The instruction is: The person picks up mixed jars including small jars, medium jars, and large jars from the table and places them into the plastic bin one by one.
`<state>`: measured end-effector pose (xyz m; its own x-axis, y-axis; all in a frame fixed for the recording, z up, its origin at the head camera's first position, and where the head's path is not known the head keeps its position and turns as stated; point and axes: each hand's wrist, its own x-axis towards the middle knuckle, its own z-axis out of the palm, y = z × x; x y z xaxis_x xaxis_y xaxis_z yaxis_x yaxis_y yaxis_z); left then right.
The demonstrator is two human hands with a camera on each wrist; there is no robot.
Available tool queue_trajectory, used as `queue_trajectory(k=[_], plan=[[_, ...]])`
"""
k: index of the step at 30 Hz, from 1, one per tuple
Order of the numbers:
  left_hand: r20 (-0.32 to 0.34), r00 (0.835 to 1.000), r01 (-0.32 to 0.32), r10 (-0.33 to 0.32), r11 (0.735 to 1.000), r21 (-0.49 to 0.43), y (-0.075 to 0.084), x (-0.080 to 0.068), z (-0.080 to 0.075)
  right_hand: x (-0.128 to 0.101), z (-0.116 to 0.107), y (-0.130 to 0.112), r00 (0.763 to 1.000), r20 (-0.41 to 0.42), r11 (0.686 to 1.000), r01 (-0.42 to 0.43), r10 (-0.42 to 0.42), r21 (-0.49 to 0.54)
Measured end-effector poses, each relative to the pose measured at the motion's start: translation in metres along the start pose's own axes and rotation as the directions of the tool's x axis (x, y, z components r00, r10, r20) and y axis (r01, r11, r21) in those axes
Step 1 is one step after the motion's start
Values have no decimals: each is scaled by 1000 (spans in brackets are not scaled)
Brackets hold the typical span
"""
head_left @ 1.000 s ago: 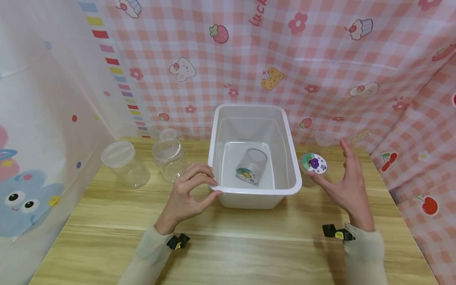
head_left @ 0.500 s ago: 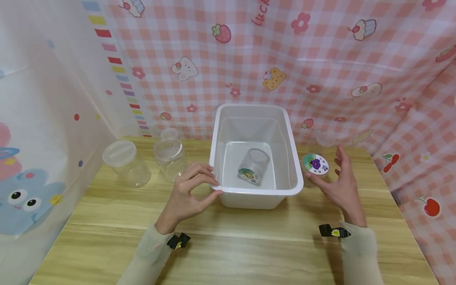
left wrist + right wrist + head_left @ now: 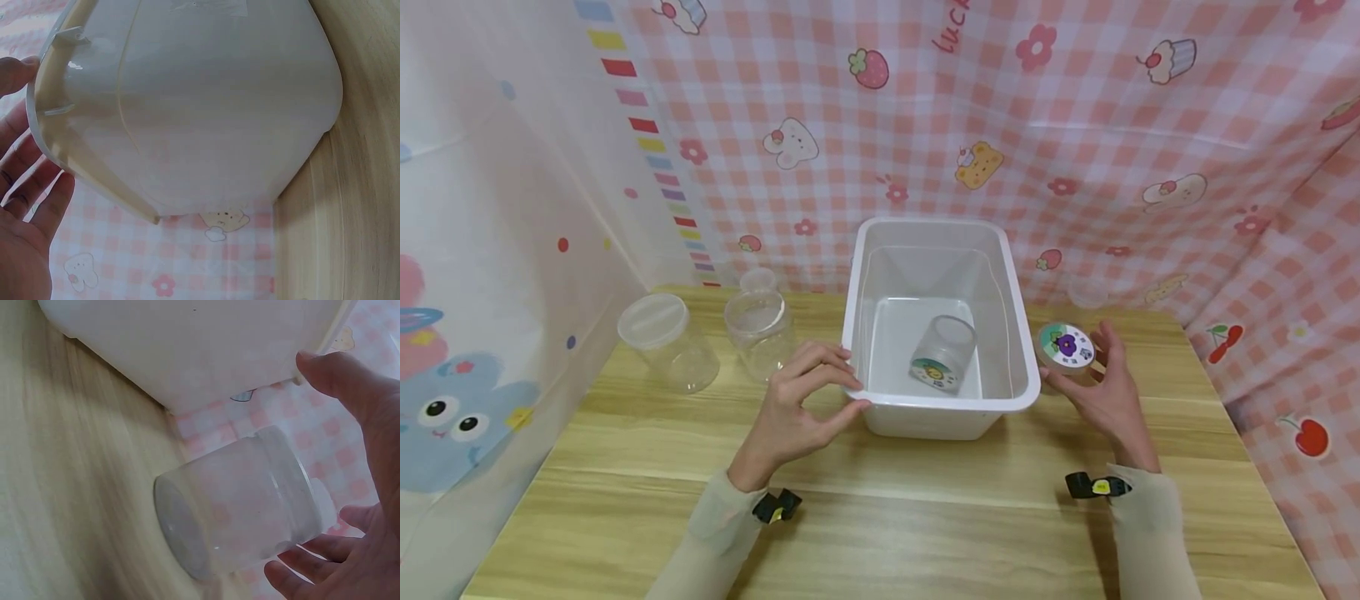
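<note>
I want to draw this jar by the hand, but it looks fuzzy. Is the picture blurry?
Right wrist view: yes, the clear jar is smeared and soft beside the right hand. Head view: the same jar looks sharper, its sticker lid readable, under even light with soft shadows.

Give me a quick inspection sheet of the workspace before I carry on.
Surface: wooden table, bare at the front.
Job's things: white bin with one stickered jar lying inside; purple-lidded jar standing right of the bin.
Clutter: two clear jars left of the bin.
Hands: left hand pinches the bin's near corner; right hand cups the purple-lidded jar, grip unclear.
Cables: nothing seen.
Surroundings: pink checked cloth behind and right.
</note>
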<state>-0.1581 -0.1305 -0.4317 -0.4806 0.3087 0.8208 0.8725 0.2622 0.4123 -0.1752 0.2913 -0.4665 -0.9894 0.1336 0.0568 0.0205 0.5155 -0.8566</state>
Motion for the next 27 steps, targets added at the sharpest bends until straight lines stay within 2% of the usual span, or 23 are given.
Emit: queue_trajectory(k=[5, 10, 27], plan=[[-1, 1000, 2, -2, 1000, -2, 0, 0, 0, 3, 4, 6, 1000, -12, 999, -2, 2, 53], [3, 1000, 8, -8, 1000, -3, 0, 0, 0, 7, 9, 15, 998, -2, 991, -63, 64, 119], [3, 1000, 15, -15, 1000, -14, 0, 0, 0, 8, 16, 21, 986, -102, 986, -119, 130, 113]])
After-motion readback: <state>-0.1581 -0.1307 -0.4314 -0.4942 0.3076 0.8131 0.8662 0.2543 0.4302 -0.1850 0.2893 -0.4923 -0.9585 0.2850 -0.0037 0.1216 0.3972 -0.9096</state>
